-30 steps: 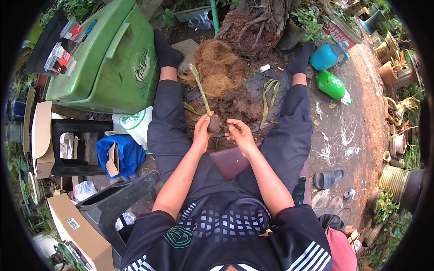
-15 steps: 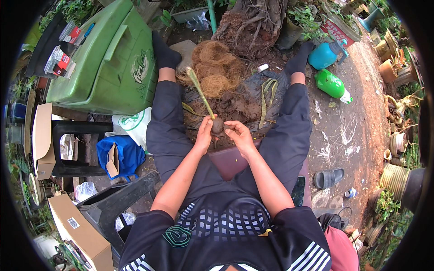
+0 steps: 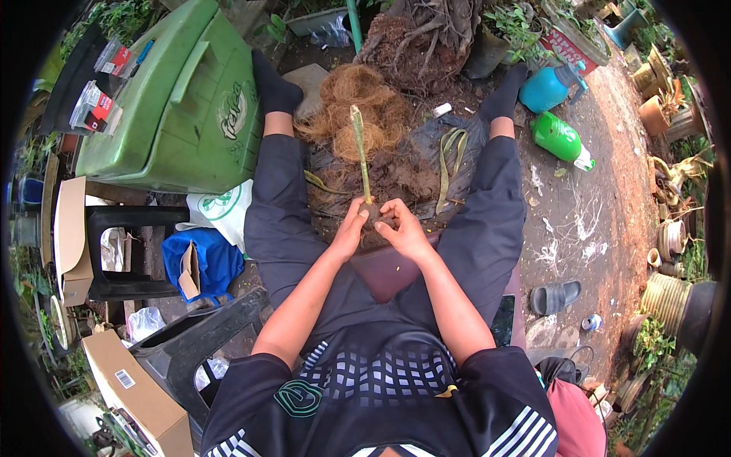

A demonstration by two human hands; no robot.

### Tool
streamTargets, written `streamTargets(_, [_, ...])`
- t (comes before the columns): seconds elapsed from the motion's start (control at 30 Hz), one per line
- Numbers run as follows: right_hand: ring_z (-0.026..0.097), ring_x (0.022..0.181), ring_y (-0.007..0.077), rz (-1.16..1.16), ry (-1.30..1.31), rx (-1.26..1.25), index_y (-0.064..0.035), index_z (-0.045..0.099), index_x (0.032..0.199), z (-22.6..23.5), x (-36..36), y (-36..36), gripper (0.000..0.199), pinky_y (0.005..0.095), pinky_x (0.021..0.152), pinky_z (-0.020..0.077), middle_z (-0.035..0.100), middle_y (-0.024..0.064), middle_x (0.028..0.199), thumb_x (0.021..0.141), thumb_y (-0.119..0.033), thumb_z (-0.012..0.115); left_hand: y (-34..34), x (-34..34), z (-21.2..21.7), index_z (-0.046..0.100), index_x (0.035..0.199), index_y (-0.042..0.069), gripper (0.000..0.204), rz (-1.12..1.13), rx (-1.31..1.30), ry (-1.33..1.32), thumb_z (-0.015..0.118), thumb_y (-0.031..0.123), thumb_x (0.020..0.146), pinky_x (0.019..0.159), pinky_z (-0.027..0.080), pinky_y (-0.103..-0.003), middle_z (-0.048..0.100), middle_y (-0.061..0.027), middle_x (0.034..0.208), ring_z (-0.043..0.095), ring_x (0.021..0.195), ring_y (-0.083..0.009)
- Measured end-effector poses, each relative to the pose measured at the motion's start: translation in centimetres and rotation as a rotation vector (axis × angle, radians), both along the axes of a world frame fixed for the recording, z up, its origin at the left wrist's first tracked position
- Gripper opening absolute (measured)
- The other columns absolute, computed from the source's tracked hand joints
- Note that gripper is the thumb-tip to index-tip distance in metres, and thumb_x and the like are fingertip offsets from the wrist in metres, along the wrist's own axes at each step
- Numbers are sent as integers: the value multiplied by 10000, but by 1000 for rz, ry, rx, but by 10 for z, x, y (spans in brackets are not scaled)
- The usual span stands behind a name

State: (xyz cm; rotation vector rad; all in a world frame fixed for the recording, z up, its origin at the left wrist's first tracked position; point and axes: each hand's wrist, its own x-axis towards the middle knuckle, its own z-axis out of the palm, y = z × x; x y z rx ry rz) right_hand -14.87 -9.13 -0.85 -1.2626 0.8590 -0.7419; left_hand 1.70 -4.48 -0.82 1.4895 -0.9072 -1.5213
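Observation:
Between my legs, a bare green plant cutting (image 3: 362, 160) points away from me, its cut tip pale. A dark ball of soil (image 3: 371, 216) is packed around its base. My left hand (image 3: 351, 231) is closed against the ball's left side. On the other side, my right hand (image 3: 405, 230) presses it with curled fingers and thumb. The ball's underside is partly hidden by my hands. Just beyond lies a heap of loose brown soil (image 3: 407, 177) on a black plastic sheet (image 3: 463, 148). Tangled brown fibre (image 3: 358, 103) sits behind the soil.
A green bin (image 3: 202, 114) stands at my left, near a blue bag (image 3: 204, 259) and a black plastic stool (image 3: 179, 335). Rightward are a teal spray bottle (image 3: 544, 91), a green bottle (image 3: 557, 137) and a grey slipper (image 3: 554, 298). Yellow-green strips (image 3: 452, 152) lie on the sheet.
The cutting has swung from leaning left to pointing nearly straight ahead, its tip shifting right. My hands have turned slightly with the soil ball and stay around it.

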Motion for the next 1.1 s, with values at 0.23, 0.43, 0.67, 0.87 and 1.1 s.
streamTargets(0.23, [528,725,153,142,296,-165,-50,475,993,23,-14,-5,261,314,629,429,544,59,822,845,-90,687,2,-1,-2,408,1361,59,404,-123,-177,-181,406,238,1000,1002,387,-354,548,-149,1237,532,1174,-256])
streamTargets(0.43, [584,812,345,212,372,-354,-50,471,978,33,-19,-4,277,404,706,456,578,155,871,825,-117,692,7,0,-2,403,1353,41,407,-209,-226,-302,423,232,994,1000,397,-376,543,-230,1266,533,1206,-331])
streamTargets(0.67, [526,631,188,213,409,-188,-57,457,1003,31,-22,-8,369,349,590,422,548,86,700,820,-191,748,6,2,-2,433,1322,55,396,-235,-217,-422,485,236,973,902,452,-401,606,-211,1121,607,1054,-333])
streamTargets(0.87, [499,581,141,206,496,-95,-50,472,1119,23,-24,-13,530,310,565,407,535,47,641,785,-302,797,10,5,6,456,1318,82,408,-276,-122,-336,517,307,983,665,499,-348,604,-118,917,614,703,-192])
streamTargets(1.1, [569,616,170,207,368,-64,-68,505,1250,-6,-15,-12,652,340,586,435,573,41,666,806,-482,742,14,-1,8,476,1297,103,335,-107,-72,-138,442,299,1028,552,474,-238,509,-4,816,501,643,-72])
